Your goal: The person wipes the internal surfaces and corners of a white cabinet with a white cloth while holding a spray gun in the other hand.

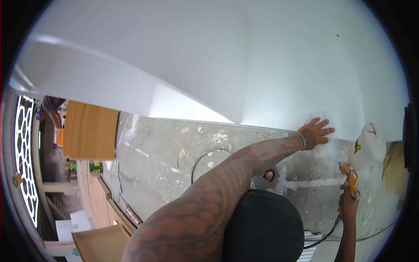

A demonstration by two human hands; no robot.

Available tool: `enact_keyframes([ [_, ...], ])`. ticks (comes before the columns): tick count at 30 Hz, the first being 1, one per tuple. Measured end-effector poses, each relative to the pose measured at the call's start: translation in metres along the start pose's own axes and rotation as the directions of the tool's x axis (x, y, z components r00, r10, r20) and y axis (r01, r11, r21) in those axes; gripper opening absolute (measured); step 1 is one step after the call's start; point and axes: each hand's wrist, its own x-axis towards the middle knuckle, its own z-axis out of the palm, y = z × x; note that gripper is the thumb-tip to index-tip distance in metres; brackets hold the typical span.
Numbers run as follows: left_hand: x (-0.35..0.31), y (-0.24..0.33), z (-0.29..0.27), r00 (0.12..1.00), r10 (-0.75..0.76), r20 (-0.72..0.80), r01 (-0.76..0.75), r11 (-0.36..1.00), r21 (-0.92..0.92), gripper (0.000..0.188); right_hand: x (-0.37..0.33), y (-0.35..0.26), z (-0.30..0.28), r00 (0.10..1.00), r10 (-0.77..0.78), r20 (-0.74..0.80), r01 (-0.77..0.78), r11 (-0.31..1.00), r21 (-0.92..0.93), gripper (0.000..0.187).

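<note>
My left hand (pixel 315 133) lies with fingers spread against the low part of a large smooth white panel (pixel 288 74), near its bottom edge. A chain bracelet circles that wrist. Pale dust or powder marks the panel and floor around the fingers. Lower right, my right hand (pixel 348 205) is closed round the handle of a yellow spray gun (pixel 354 179). From the grip a dark hose (pixel 330 231) curves down and left. The gun's head points up toward a white plastic bucket (pixel 367 146), with a gap I cannot judge. My dark-clothed body hides part of the floor.
The stained concrete floor (pixel 152 148) carries a hose loop and a sealant tube (pixel 132 215). Left stand a wooden cabinet (pixel 91 131) and an open wooden box (pixel 100 244). Another person's arm (pixel 53 113) shows beyond the cabinet. Brown cardboard (pixel 394 168) leans behind the bucket.
</note>
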Motion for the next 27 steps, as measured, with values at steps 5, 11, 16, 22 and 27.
enact_keyframes([
  [5, -0.027, -0.004, -0.02, 0.995, -0.058, 0.081, 0.054, 0.997, 0.047, 0.038, 0.036, 0.009, 0.017, 0.999, -0.002, 0.036, 0.0, 0.998, 0.07, 0.028],
  [11, -0.063, -0.017, -0.042, 0.989, -0.074, 0.124, 0.07, 0.997, 0.037, 0.039, 0.047, -0.003, 0.04, 0.963, 0.037, 0.267, -0.056, 0.996, 0.065, 0.029],
  [16, -0.094, -0.029, -0.04, 0.994, -0.089, 0.068, 0.086, 0.995, 0.042, 0.039, 0.055, -0.007, 0.068, 0.912, 0.027, 0.41, -0.051, 0.997, 0.049, 0.029],
  [22, -0.129, -0.04, -0.043, 0.991, -0.126, 0.037, 0.124, 0.991, 0.042, 0.037, 0.031, -0.04, 0.107, 0.9, -0.06, 0.432, 0.038, 0.997, 0.06, 0.026],
  [27, -0.141, -0.035, -0.049, 0.98, -0.194, -0.037, 0.195, 0.981, 0.017, 0.035, 0.026, -0.041, 0.113, 0.893, -0.075, 0.444, 0.06, 0.997, 0.048, 0.026],
])
